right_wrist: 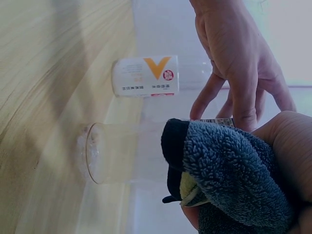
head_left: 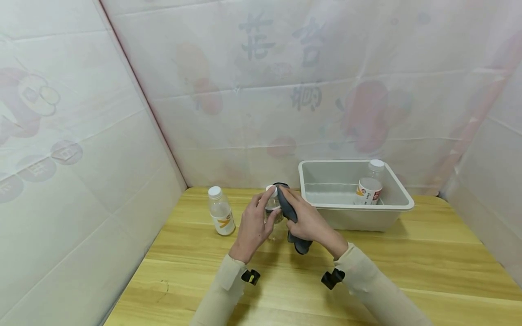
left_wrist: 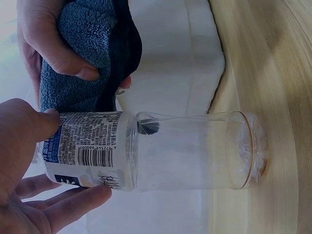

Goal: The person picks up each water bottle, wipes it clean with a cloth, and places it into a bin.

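A makeshift booth, its wider setting impossible to tell: pale sheeting (head_left: 244, 122) printed with faint characters (head_left: 258, 45) rises along the wood-grain surface's (head_left: 183, 280) far, left and right edges.

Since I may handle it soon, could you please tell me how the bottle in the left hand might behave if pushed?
The bottle is probably light, since its clear lower part looks empty. Its rounded body could roll on its side, and its tall, narrow shape may make it tip easily.
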The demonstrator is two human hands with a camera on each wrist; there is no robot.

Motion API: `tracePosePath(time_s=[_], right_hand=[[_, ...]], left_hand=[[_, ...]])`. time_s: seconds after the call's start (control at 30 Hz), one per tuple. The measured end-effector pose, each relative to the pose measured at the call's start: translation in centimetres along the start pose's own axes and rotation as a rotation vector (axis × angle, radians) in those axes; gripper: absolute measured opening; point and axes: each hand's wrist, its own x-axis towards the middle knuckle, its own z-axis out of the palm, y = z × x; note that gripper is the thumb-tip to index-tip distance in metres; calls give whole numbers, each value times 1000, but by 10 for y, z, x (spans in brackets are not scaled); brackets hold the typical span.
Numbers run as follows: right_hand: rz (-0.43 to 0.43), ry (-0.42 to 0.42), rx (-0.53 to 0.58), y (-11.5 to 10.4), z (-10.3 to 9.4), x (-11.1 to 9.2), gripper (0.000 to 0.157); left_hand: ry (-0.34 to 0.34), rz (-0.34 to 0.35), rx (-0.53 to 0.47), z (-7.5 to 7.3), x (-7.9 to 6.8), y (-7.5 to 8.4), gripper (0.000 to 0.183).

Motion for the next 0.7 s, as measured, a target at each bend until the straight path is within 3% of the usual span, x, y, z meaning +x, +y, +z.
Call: tracePosePath(time_s=[0.7], right_hand=[[48,-11,68,7,7,-5,97]], left_hand=[[22,20,-48,0,1,-5,53]])
